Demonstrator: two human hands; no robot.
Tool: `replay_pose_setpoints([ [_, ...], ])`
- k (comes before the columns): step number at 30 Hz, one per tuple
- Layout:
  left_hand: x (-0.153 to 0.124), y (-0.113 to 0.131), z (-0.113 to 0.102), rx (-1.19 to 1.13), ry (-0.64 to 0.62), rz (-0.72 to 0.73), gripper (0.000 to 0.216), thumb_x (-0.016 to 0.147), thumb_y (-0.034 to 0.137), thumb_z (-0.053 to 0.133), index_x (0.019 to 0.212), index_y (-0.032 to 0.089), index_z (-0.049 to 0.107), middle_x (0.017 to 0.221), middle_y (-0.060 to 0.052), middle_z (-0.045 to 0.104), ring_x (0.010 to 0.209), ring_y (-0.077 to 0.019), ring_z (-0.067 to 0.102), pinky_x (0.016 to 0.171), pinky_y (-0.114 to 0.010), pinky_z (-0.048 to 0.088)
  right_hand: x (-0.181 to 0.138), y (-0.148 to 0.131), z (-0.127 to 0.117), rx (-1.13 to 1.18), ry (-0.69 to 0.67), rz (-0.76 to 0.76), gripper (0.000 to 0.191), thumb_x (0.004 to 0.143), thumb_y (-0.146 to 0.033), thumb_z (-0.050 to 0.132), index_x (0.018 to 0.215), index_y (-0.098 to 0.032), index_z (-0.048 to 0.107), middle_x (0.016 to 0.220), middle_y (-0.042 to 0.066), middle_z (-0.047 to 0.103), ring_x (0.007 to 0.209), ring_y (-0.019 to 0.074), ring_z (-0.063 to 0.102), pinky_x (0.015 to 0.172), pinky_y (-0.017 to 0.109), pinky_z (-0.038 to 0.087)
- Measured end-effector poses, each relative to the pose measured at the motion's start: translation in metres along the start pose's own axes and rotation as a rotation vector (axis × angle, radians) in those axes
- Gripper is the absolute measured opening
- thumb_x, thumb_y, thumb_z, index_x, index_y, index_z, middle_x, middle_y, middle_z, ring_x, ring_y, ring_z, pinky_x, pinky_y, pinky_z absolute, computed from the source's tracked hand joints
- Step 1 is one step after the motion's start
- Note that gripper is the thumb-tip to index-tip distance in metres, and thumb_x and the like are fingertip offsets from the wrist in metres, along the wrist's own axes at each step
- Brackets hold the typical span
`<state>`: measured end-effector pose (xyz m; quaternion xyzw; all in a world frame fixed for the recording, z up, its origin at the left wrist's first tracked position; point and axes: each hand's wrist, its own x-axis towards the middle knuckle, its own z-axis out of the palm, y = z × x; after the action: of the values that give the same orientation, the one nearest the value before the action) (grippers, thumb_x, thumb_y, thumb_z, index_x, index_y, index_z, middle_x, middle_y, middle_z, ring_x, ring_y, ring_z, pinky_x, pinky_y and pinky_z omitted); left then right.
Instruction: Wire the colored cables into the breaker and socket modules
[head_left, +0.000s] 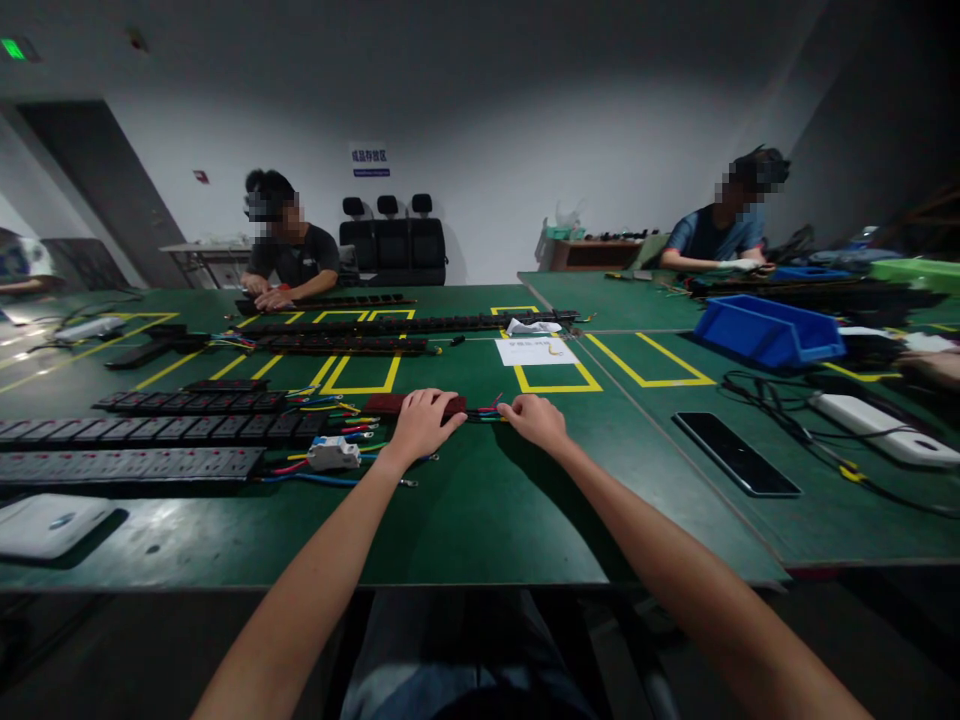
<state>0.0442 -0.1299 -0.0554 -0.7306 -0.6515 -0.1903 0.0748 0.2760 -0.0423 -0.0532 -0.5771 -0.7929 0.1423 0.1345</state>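
My left hand (424, 420) lies over a flat dark red block (382, 404), its fingers curled across the top and pressing it to the green table (465, 520). From the block's right end run thin wires (487, 412), some with red, blue and green ends. My right hand (534, 415) is closed in a pinch around the ends of these wires. Just left of my left hand lie black power strips (187, 430) with coloured leads tipped by metal lugs. A small white circuit breaker (334, 453) rests among the leads.
A black phone (735, 453), a white power bank (885, 430) with black cables and a blue bin (769, 330) are on the right. Another white device (56, 525) is at the front left. Beyond are long strips (412, 325), a paper sheet (536, 352) and two seated co-workers.
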Motion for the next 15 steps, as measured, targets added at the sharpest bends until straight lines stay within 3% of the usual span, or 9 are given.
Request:
replay_pose_setpoints([
  [6,0.0001,0.0006,-0.0005,0.004,0.001,0.001,0.051,0.102,0.057,0.050,0.140,0.025,0.062,0.133,-0.013,0.064,0.127,-0.0327,0.055,0.109,-0.049,0.041,0.0012,0.0013,-0.0003,0.033,0.004,-0.004,0.055,0.103,-0.060,0.040,0.087,-0.023,0.077,0.095,0.011,0.077,0.090,0.0243,0.071,0.067,0.026,0.042],
  [15,0.0001,0.0007,-0.0014,0.009,-0.001,-0.002,0.052,0.102,0.058,0.048,0.140,0.025,0.062,0.134,-0.013,0.064,0.127,-0.0332,0.055,0.109,-0.050,0.041,0.0022,0.0032,0.0025,-0.011,0.011,-0.025,0.046,0.103,-0.051,0.043,0.089,-0.023,0.076,0.096,0.011,0.078,0.088,0.0233,0.070,0.066,0.025,0.041],
])
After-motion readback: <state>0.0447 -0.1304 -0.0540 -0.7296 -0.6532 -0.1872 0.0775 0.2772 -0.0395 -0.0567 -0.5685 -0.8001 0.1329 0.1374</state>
